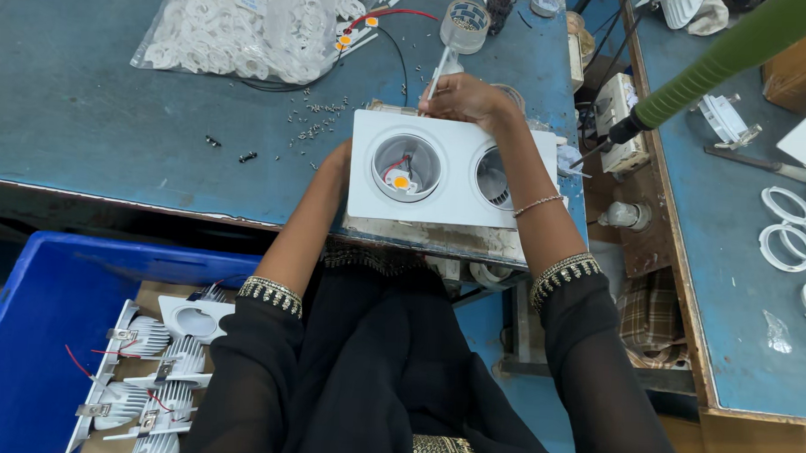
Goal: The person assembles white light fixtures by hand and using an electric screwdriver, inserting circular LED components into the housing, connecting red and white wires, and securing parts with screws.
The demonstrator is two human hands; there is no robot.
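- Nearest, low on the left, a blue bin [24, 329] holds finished white light fittings [152, 374] with ribbed backs and thin red wires.
- The person sits in black sleeves with gold cuffs, arms reaching up over the edge of the blue surface [86, 108].
- A white two-hole lamp frame [449, 179] lies flat at the near edge of the surface, between the arms; its left hole shows a small orange-yellow chip with a red wire.
- The left hand [338, 157] is pressed against the frame's left edge, mostly hidden behind it, so I cannot tell how its fingers are set.
- The right hand [461, 99] rests over the frame's far edge, fingers curled, pinching a thin white stick-like tool [437, 74].
- Small screws [317, 116] lie scattered just left of the frame.
- Further back sit a clear bag of white rings [249, 25] and a small clear pot [464, 25].
- A green-handled tool [721, 59] hangs in from the upper right.
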